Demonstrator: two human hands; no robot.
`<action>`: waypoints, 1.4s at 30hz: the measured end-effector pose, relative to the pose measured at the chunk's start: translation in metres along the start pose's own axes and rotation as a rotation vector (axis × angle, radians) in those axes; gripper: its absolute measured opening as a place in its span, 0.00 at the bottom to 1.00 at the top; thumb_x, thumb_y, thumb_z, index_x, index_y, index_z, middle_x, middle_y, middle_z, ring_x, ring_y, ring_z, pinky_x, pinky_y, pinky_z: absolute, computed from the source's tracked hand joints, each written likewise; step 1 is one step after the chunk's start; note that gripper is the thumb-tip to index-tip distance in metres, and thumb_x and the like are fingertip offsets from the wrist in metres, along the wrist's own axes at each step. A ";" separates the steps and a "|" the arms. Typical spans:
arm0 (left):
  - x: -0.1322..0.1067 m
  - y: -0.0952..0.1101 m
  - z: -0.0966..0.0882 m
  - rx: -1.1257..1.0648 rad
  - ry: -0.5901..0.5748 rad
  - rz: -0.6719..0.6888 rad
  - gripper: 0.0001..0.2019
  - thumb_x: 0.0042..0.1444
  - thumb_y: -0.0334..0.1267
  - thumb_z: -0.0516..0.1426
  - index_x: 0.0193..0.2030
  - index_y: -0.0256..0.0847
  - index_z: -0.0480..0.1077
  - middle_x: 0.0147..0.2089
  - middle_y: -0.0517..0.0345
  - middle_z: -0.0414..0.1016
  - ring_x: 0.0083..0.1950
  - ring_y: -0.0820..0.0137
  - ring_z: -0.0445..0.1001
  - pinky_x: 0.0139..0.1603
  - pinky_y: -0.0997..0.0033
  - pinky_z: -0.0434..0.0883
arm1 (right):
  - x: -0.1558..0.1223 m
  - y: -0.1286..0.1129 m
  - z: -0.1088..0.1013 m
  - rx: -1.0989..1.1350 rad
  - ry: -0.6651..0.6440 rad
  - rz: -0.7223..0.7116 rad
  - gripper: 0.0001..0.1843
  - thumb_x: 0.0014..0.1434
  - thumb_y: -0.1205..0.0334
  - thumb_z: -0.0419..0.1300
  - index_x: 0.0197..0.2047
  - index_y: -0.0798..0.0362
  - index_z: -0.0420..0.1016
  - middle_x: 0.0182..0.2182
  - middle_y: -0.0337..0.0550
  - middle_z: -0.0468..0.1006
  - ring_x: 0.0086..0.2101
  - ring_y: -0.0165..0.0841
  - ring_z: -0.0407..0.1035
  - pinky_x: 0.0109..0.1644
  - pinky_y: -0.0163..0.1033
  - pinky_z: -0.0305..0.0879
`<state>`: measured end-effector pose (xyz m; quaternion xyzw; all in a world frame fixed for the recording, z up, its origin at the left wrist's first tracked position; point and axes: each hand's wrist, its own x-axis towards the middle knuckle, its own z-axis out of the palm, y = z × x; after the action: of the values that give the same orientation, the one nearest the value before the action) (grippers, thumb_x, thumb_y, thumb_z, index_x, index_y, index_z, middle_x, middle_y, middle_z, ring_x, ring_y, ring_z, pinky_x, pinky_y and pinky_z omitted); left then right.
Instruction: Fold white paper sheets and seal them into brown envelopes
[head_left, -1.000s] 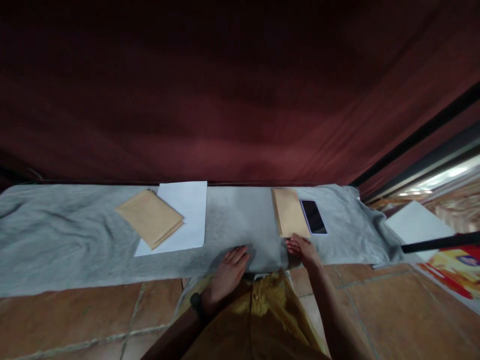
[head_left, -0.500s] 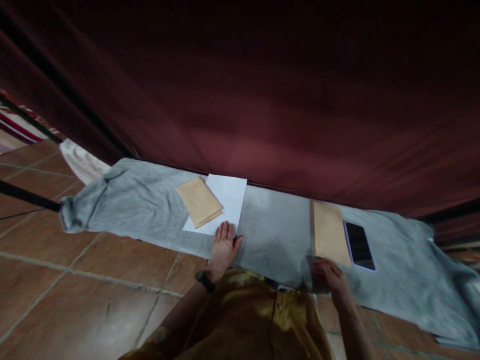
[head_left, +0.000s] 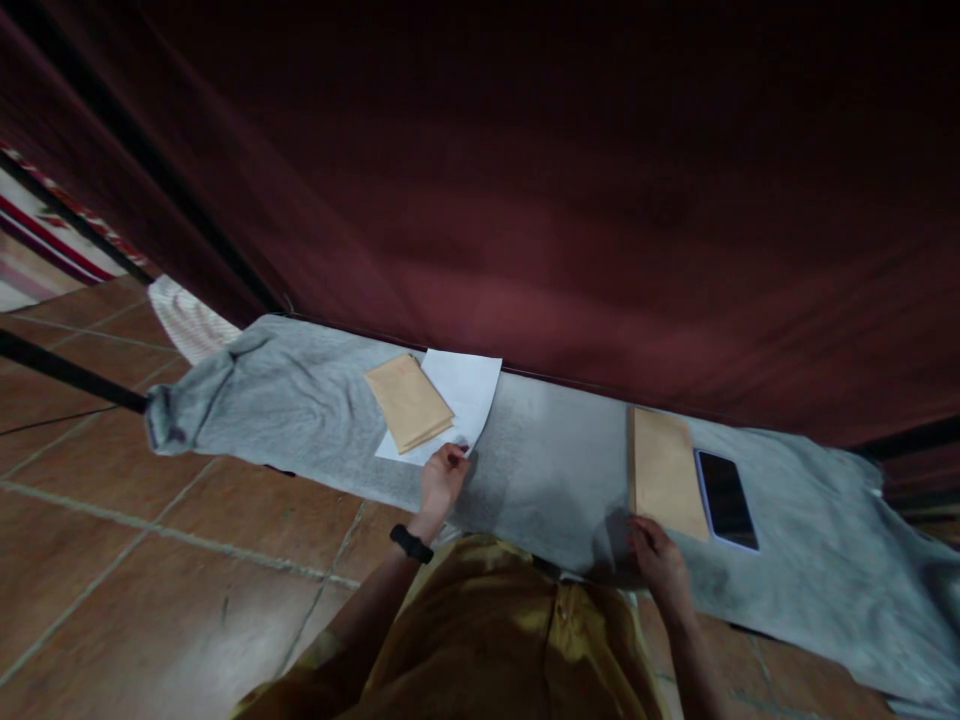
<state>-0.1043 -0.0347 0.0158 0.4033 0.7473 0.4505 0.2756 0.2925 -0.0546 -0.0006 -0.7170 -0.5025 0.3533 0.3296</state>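
My left hand (head_left: 442,478) pinches the near right corner of a white paper sheet (head_left: 469,390), which bends up slightly along its right side. Flat brown kraft-paper pieces (head_left: 409,402), like envelopes, lie slanted over the sheet's left part. A stack of similar brown kraft paper (head_left: 667,470) rests farther right. Beside its near left corner is my right hand (head_left: 660,562), its fingers loosely curled and apart, with nothing visible in them. Whether those fingertips touch the stack I cannot tell.
A phone (head_left: 727,500) with a light purple edge lies right of the stack. Grey cloth (head_left: 547,450) covers the long narrow surface. Behind it hangs a dark red curtain (head_left: 510,240). A dark bar (head_left: 71,372) stands at the left, above the tiled floor (head_left: 97,580).
My left hand has gone from lying flat at the sheet's near edge to pinching its corner, which now lifts. My right hand has shifted only slightly. The view has moved a little.
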 end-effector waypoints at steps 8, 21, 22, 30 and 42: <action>0.011 0.000 -0.011 -0.281 0.011 -0.065 0.10 0.42 0.41 0.66 0.22 0.40 0.71 0.21 0.63 0.71 0.25 0.73 0.67 0.32 0.71 0.65 | 0.003 0.007 0.003 -0.126 -0.026 -0.078 0.23 0.52 0.45 0.55 0.41 0.51 0.81 0.31 0.48 0.83 0.30 0.42 0.76 0.37 0.45 0.73; 0.018 0.005 -0.024 -0.530 0.098 -0.185 0.12 0.36 0.42 0.65 0.16 0.42 0.66 0.18 0.65 0.65 0.23 0.74 0.63 0.28 0.72 0.61 | -0.002 0.001 0.022 -0.210 -0.079 -0.206 0.25 0.59 0.45 0.52 0.45 0.52 0.81 0.37 0.53 0.84 0.39 0.45 0.79 0.46 0.46 0.74; 0.018 0.005 -0.025 -0.539 0.099 -0.185 0.13 0.36 0.42 0.65 0.16 0.42 0.66 0.18 0.65 0.64 0.23 0.75 0.63 0.28 0.72 0.61 | -0.002 0.000 0.024 -0.205 -0.089 -0.215 0.25 0.59 0.45 0.52 0.45 0.53 0.81 0.38 0.53 0.85 0.39 0.45 0.79 0.46 0.46 0.74; 0.011 0.006 -0.026 -0.510 0.062 -0.166 0.09 0.36 0.40 0.67 0.22 0.40 0.74 0.22 0.62 0.72 0.27 0.72 0.67 0.34 0.70 0.64 | -0.001 -0.008 0.033 -0.231 -0.099 -0.250 0.25 0.59 0.46 0.50 0.45 0.52 0.81 0.40 0.53 0.84 0.40 0.45 0.80 0.46 0.48 0.74; 0.018 0.008 -0.027 -0.403 0.048 -0.070 0.08 0.41 0.39 0.62 0.19 0.43 0.67 0.19 0.64 0.66 0.24 0.72 0.65 0.31 0.70 0.64 | -0.002 -0.019 0.039 -0.143 -0.140 -0.248 0.24 0.59 0.45 0.52 0.45 0.52 0.80 0.41 0.54 0.84 0.41 0.46 0.79 0.48 0.51 0.73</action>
<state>-0.1314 -0.0297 0.0335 0.3031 0.6618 0.5905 0.3484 0.2498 -0.0468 -0.0049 -0.6446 -0.6328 0.3223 0.2832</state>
